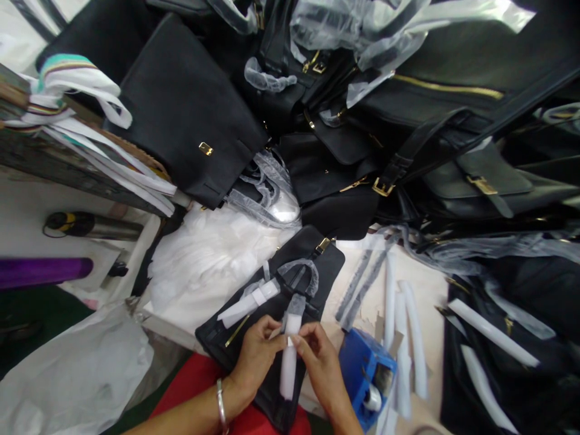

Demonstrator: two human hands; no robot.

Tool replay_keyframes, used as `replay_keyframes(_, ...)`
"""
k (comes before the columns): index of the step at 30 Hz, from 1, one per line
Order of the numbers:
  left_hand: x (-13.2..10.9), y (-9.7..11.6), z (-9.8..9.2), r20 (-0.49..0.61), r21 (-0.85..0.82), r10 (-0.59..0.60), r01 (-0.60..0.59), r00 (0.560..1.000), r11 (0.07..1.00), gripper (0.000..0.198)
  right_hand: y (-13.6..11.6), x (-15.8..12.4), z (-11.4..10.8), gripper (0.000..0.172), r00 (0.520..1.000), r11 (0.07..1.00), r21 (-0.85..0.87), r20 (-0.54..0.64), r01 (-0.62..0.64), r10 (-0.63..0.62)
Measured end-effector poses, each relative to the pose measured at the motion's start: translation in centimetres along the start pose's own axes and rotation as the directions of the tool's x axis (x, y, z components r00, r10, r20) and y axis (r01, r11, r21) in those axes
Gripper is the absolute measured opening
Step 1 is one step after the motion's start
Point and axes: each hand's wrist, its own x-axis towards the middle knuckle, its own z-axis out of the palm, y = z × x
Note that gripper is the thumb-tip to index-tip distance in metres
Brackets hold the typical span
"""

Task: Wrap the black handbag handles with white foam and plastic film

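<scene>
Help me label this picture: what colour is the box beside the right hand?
The box is blue, as the head view shows.

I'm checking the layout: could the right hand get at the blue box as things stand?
Probably yes: the blue box is close beside the right hand, with nothing visible between them. The hand is busy at the white wrap, though, and would likely need to leave it first.

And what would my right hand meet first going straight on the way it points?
Your right hand would probably meet the white wrapped strip first; it seems to touch it, though depth is unclear.
</scene>
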Motion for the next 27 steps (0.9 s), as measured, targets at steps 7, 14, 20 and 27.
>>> replay_keyframes(7,0.0,-0.3,-0.2,0.002,0.028,0.018,-0.018,1.0,0.999,0.021,1.2,-0.3,0.0,0.022,0.992,0.97,-0.216,-0.037,0.111,-0.122)
replay_keyframes(14,0.0,-0.2,-0.3,-0.006,0.053,0.038,-0.037,0.999,0.998,0.026,1.6,-0.4,-0.1,0.022,0.986,0.941,-0.304,-0.032,0.149,-0.166)
replay_keyframes(20,-0.1,-0.4,-0.2,-0.021,0.081,0.039,-0.037,0.999,0.996,0.024,1.0,-0.6,0.4,0.022,0.987,0.922,-0.36,-0.02,0.141,-0.158)
replay_keyframes(27,-0.7,-0.1,-0.4,0.018,0.196,0.167,-0.167,0.986,0.966,0.025,0.1,-0.6,0.7,0.02,0.992,0.912,-0.392,0.009,0.121,-0.127)
